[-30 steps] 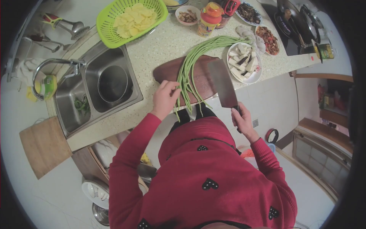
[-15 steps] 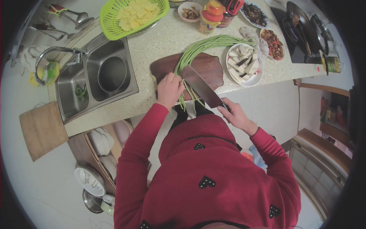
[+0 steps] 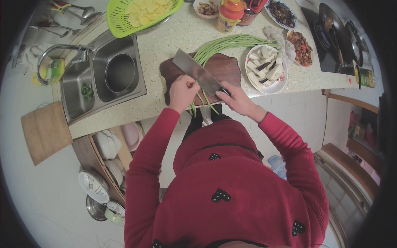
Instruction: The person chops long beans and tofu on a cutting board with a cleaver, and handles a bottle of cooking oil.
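A bunch of long green beans (image 3: 231, 41) curves over the counter and onto a dark wooden cutting board (image 3: 227, 72). Their lower ends hang past the board's near edge. My right hand (image 3: 237, 99) grips the handle of a cleaver (image 3: 194, 69), whose broad blade lies slantwise across the beans and hides part of them. Left of the blade, my left hand (image 3: 182, 93) is closed, thumb and fingers pinched on the beans close to the cleaver. Right of the board sits a white bowl (image 3: 282, 84) of cut eggplant pieces (image 3: 264, 66).
A double sink (image 3: 140, 89) with a round pot (image 3: 120, 72) lies to the left. Behind are a green basket (image 3: 118, 29) of sliced potatoes, a red-capped jar (image 3: 229, 16) and food dishes. A stove with a wok (image 3: 331, 20) stands at the right.
The cleaver and my right hand have moved left and up, bringing the blade across the beans beside my left hand. My left hand stays near the same spot, its fingers drawn in tighter.
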Demonstrator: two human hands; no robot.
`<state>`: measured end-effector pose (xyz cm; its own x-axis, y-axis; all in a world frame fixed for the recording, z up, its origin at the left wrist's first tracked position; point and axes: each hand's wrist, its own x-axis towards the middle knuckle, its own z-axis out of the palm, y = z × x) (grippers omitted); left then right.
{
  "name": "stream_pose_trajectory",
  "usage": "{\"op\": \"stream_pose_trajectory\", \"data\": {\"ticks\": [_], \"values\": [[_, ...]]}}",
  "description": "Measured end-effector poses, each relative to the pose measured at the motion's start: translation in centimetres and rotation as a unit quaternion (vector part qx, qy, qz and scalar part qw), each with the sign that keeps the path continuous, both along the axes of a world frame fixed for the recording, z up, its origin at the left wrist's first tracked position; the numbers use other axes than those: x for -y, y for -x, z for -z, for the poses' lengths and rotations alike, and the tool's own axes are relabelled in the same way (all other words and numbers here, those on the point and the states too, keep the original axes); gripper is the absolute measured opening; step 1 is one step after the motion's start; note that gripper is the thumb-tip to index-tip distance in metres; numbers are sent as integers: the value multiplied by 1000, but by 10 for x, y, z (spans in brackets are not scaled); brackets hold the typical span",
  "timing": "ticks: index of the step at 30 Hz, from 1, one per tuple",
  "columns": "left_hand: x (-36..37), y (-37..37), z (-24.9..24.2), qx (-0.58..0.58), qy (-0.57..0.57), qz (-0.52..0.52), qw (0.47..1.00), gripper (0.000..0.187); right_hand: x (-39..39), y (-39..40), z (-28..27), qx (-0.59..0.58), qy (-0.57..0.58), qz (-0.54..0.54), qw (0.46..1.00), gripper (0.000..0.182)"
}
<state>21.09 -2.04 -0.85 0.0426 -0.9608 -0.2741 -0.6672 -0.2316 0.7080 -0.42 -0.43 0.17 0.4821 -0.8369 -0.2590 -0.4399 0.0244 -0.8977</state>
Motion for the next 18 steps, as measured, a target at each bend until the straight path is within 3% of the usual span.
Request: {"op": "stream_pose_trajectory", "data": {"ticks": [3, 7, 8, 11, 18], "values": [[-2, -2, -5, 11, 15, 3, 1000, 10, 11, 3, -4, 0, 14, -24, 1000, 19], [-6, -20, -18, -153, 21, -121, 981, 3, 23, 17, -19, 15, -7, -43, 999, 18], [-9, -31, -26, -223, -17, -174, 959, 6, 25, 23, -22, 23, -56, -52, 997, 16], [-38, -67, -27, -285, -67, -255, 921, 6, 36, 33, -34, 28, -119, -106, 987, 14], [-105, -62, 4, -277, -114, -291, 908, 10, 63, 40, -17, -32, -16, -277, 960, 17]]}}
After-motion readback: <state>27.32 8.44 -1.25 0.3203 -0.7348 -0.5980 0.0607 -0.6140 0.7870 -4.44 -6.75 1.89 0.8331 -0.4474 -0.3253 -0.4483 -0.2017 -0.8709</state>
